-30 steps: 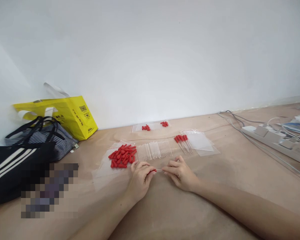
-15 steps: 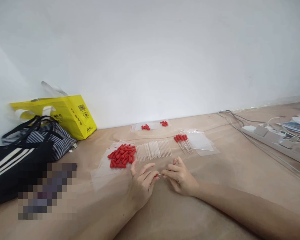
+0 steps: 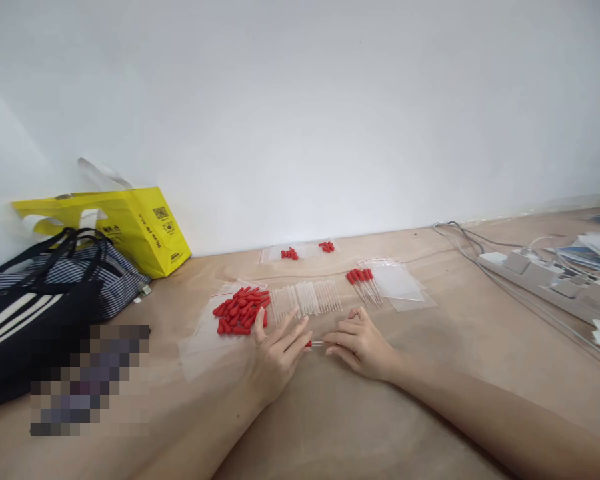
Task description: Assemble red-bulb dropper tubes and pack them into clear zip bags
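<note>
A thin clear tube (image 3: 318, 343) with a red bulb (image 3: 309, 344) at its left end lies between my hands. My right hand (image 3: 363, 347) pinches the tube's right end. My left hand (image 3: 279, 353) is at the red bulb, its fingers spread and partly covering it. Behind my left hand is a pile of red bulbs (image 3: 240, 310) on clear bags. Beside the pile lies a row of clear tubes (image 3: 307, 298). Several tubes with red bulbs fitted (image 3: 364, 283) lie farther right, next to flat clear bags (image 3: 403, 288).
A clear bag with small red bulbs and tubes (image 3: 307, 252) lies near the wall. At left are a yellow bag (image 3: 150, 233), a striped bag (image 3: 123, 280) and a black bag (image 3: 35, 340). A power strip (image 3: 540, 277) with cables is at right.
My left hand has loosened its pinch on the bulb, spread its fingers and shifted slightly left. More of the bulb and tube shows. My right hand still pinches the tube. The view has shifted slightly.
</note>
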Available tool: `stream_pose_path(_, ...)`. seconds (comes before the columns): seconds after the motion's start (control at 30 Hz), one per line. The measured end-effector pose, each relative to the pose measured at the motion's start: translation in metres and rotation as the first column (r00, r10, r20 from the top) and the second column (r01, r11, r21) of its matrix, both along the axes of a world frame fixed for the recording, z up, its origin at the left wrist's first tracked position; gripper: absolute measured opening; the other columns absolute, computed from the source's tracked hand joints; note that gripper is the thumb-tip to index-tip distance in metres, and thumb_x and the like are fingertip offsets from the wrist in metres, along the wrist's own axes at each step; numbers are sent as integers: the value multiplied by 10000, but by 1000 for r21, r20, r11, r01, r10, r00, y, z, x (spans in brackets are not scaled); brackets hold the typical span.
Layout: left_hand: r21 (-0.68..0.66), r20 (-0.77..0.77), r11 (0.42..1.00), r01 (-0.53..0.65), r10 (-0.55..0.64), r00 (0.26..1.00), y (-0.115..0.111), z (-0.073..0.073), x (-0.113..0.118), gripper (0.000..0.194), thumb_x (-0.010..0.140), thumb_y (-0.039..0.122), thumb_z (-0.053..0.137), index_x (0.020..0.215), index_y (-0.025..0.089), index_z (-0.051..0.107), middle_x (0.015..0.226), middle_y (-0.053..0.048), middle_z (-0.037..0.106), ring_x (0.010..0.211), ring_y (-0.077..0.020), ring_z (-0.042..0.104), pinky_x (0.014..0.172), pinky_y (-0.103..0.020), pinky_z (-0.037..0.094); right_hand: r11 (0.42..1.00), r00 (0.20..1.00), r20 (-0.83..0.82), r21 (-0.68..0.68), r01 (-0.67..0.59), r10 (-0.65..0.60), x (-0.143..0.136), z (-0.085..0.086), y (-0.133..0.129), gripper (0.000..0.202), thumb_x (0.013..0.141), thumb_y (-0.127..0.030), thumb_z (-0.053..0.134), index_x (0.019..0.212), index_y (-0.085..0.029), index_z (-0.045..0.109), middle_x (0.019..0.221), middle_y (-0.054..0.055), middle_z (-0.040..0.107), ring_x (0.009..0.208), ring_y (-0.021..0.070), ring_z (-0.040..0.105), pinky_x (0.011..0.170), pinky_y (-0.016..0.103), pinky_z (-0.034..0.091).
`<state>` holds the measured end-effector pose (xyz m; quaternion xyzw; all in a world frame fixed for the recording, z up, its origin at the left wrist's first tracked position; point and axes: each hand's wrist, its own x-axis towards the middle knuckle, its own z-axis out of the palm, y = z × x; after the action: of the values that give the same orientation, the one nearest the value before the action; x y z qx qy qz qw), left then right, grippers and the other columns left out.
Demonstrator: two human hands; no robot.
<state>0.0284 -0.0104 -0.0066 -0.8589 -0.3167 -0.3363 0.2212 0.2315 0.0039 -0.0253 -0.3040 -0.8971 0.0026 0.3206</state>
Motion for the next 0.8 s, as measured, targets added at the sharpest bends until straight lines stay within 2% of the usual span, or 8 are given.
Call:
stream_pose_path(0.23, -99, 41, 995, 13, -9, 999, -5, 1, 5, 142, 831, 181, 460, 780, 208, 590, 936, -5, 677, 994, -206, 564, 1005, -510, 13, 995, 1000, 14, 95, 22, -23, -4, 1, -2, 235, 848, -212, 366, 776, -163, 585, 638, 18, 546, 647, 125, 441, 708, 316, 238)
stream_pose_path(0.43, -191, 93, 980, 58, -40, 995, -7, 0, 9, 153, 820, 163, 444, 725, 194, 561, 891, 0, 684, 1000, -210, 558, 996, -499, 8, 999, 999, -48, 45, -8, 10, -7, 0, -2, 243, 848, -215, 356, 743, -157, 567, 610, 16, 514, 649, 127, 408, 687, 302, 241)
stream_pose_path(0.63, -253, 155, 963, 93, -54, 986, -9, -3, 12, 168, 828, 137, 398, 770, 191, 546, 769, 22, 682, 959, -198, 573, 990, -494, -4, 999, 994, -100, -18, -49, 47, -12, -1, -2, 251, 851, -209, 355, 715, -150, 557, 591, 8, 517, 639, 121, 393, 673, 295, 231)
stream_pose_path(0.8, -283, 106, 959, 34, -3, 994, -5, 0, 8, 148, 829, 173, 429, 758, 205, 555, 750, 44, 677, 966, -199, 562, 988, -484, -16, 999, 999, -42, -24, -31, 30, -10, 1, 1, 240, 866, -233, 366, 776, -167, 578, 639, 9, 551, 682, 123, 409, 698, 305, 217)
